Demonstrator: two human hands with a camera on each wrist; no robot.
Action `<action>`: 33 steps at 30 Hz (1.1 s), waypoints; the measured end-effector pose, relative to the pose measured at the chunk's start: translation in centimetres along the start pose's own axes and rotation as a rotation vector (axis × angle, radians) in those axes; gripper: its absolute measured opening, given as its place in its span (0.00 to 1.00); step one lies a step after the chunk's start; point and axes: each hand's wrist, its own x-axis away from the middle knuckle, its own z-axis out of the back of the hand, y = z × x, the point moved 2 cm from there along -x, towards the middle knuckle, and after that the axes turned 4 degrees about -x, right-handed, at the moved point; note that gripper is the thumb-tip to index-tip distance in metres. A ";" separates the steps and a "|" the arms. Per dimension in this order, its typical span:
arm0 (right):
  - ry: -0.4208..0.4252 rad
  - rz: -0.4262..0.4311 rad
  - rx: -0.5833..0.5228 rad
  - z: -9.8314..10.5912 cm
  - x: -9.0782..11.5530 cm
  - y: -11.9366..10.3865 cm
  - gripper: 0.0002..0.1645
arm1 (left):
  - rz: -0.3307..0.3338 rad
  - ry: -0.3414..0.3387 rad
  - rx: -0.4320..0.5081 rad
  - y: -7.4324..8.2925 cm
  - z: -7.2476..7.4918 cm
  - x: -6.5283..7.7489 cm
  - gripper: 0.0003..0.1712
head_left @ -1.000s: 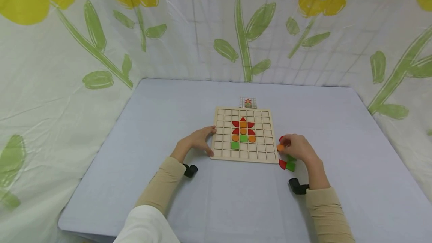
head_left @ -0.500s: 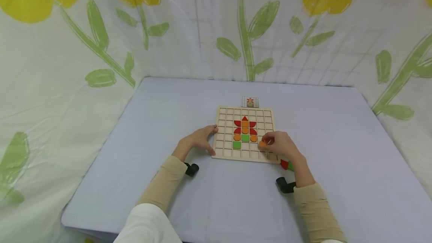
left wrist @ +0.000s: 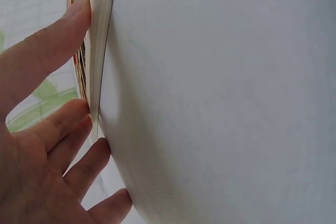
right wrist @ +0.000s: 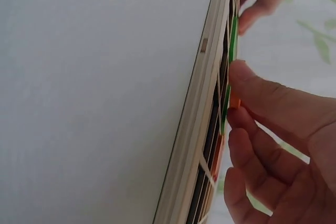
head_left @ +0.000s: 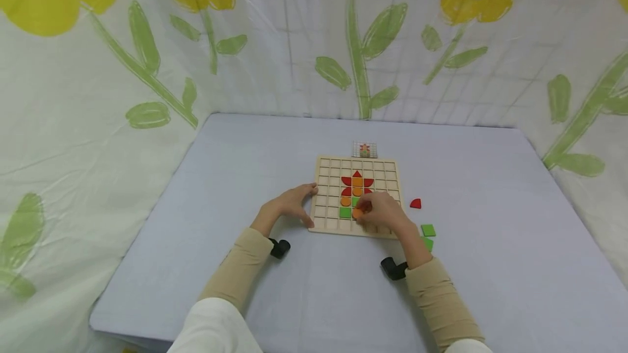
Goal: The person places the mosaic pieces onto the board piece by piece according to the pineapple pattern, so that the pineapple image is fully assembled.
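A wooden grid board (head_left: 324, 172) lies on the table, bearing red, orange and green flat pieces in a figure. My left hand (head_left: 289, 202) rests at its left side, thumb and fingers spread along the edge. In the left wrist view, the thumb (left wrist: 58, 40) touches the board's side. My right hand (head_left: 385, 212) is over the lower middle of the grid, pinching an orange round tile (head_left: 356, 213) between thumb and fingers. That tile is beside a green square (head_left: 345, 212) in the lower row. The right hand hides part of the figure's right side.
A small pattern card (head_left: 364, 150) with a similar figure lies behind the board. To the right of the board are a red quarter-round piece (head_left: 416, 203) and green pieces (head_left: 428, 230), one partly behind the right forearm. A flowered curtain (head_left: 265, 70) hangs behind the table.
My right hand has carried the orange tile from the loose pieces at the right leftward onto the board, beside the lower green square. The left hand stays at the board's edge.
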 end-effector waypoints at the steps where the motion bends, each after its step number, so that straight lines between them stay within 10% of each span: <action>1: 0.001 -0.005 0.007 0.0 0.0 -0.1 0.13 | -0.003 0.000 -0.002 0.1 0.0 0.0 0.52; 33: 0.001 0.000 -0.011 0.6 0.7 0.2 0.08 | 0.007 -0.006 0.001 -0.4 -0.3 -0.2 0.53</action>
